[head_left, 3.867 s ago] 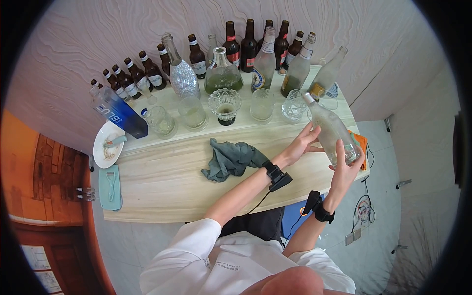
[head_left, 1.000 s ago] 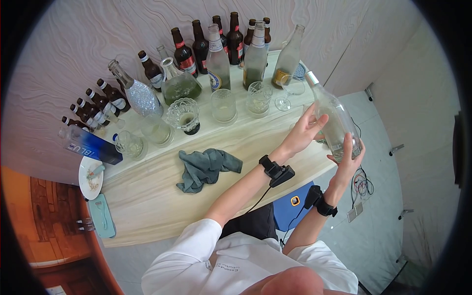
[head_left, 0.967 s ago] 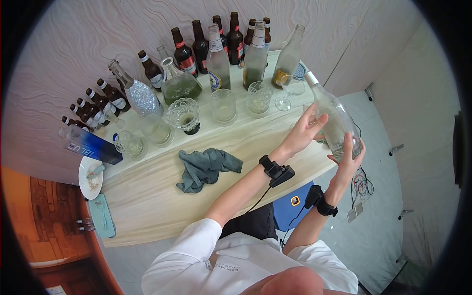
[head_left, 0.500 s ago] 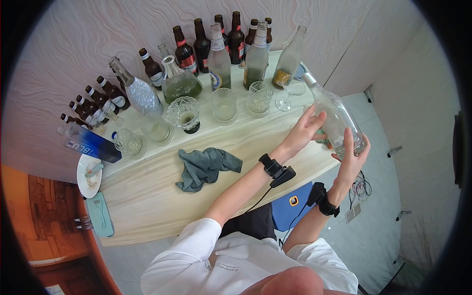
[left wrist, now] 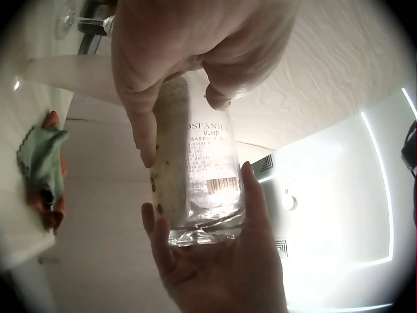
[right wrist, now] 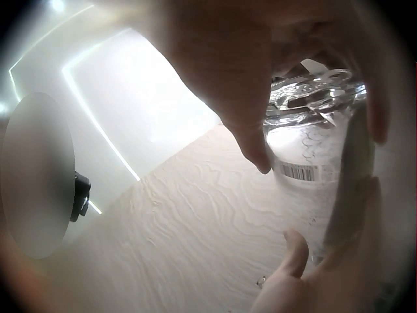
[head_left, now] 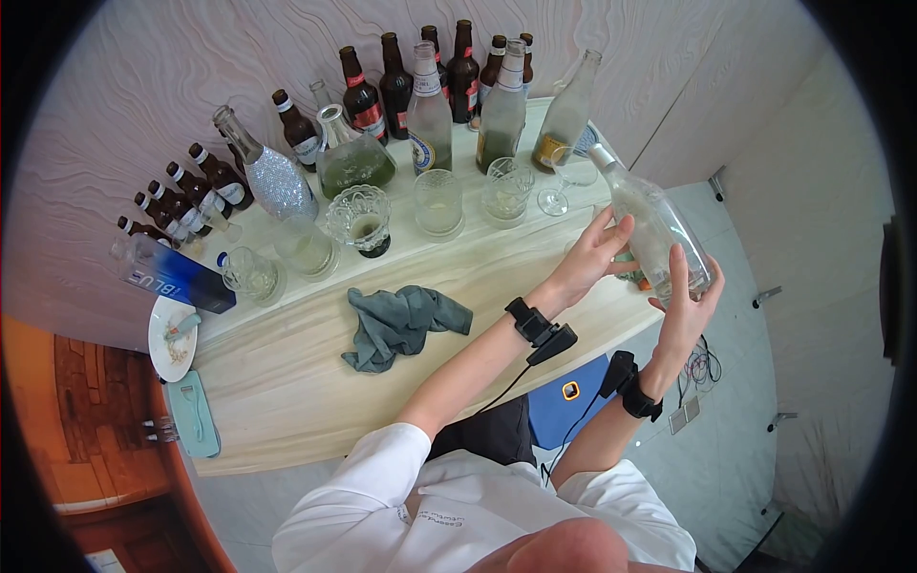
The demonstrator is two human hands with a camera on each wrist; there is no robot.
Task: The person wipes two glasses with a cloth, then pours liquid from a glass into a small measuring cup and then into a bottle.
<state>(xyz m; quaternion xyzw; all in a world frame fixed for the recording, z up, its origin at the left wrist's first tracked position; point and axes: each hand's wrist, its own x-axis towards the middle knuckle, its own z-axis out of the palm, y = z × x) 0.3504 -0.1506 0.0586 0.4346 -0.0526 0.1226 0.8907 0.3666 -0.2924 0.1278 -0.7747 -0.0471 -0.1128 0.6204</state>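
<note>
A clear glass bottle with a white cap is held aslant over the table's right end, cap toward the back. My left hand grips its upper body near the shoulder, thumb on the near side. My right hand holds the base, fingers and thumb on either side of it. In the left wrist view, printed lettering and a barcode show on the bottle, and small dark specks lie along one side. The barcode also appears in the right wrist view, close to the thick base of the bottle.
A crumpled grey-green cloth lies mid-table. Behind it stand glass cups, a stemmed glass, a green-liquid decanter, a glittery bottle and several brown bottles. A white plate and a peeler sit at left.
The head view has turned rightward since the oldest frame, while both hands keep their hold on the bottle. Over the last second, the bottle's base and my right hand have shifted slightly right.
</note>
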